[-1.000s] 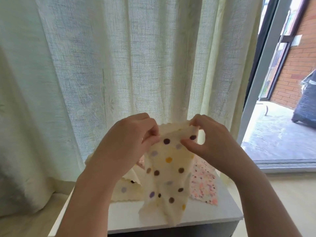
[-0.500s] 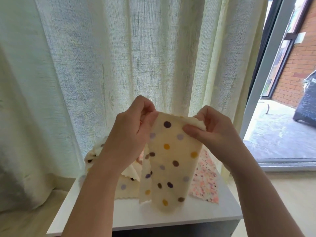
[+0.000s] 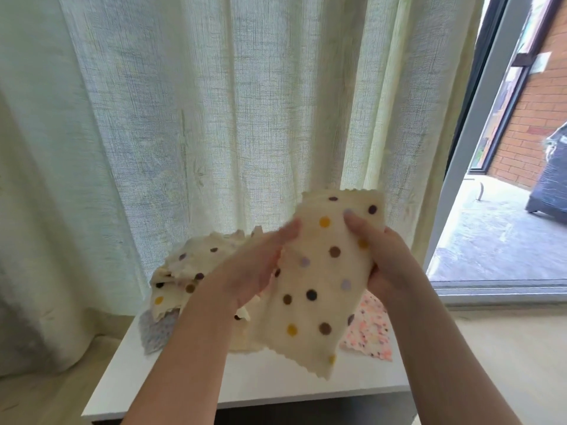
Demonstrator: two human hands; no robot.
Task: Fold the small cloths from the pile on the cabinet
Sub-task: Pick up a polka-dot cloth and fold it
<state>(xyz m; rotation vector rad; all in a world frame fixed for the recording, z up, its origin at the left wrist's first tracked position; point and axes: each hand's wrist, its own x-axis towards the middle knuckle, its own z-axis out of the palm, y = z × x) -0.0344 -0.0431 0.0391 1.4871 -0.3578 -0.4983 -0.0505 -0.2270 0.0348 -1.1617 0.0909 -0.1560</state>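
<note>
The polka-dot cloth (image 3: 322,280) was held in the air above the white cabinet top (image 3: 276,384), tilted, with its lower pinked corner hanging just over the surface. The right hand (image 3: 386,259) pinched the cloth's upper right part, thumb on the front face and fingers behind. The left hand (image 3: 260,271) met the cloth's left edge. It was motion-blurred, so it could not be told whether it pinched the fabric or only touched it.

Probable faults from this position:
- Misaligned edges. The cloth hung skewed, so a fold closed in mid-air would likely set the edges off-square.
- Slippage. If the left hand had no firm hold, the free side could drop and open the fold.
- Disturbing the pile. The hanging corner could drag across cloths lying below as the piece was lowered.

Surroundings: the pile of dotted cloths (image 3: 190,277) lay at the rear left of the cabinet, with a grey speckled cloth (image 3: 156,332) beneath its near edge. A pink speckled cloth (image 3: 371,326) lay at the right, partly hidden behind the held piece. These left only the front strip bare for laying down. A sheer curtain (image 3: 214,118) hung directly behind the cabinet, and a sliding door frame (image 3: 469,148) stood at the right.
</note>
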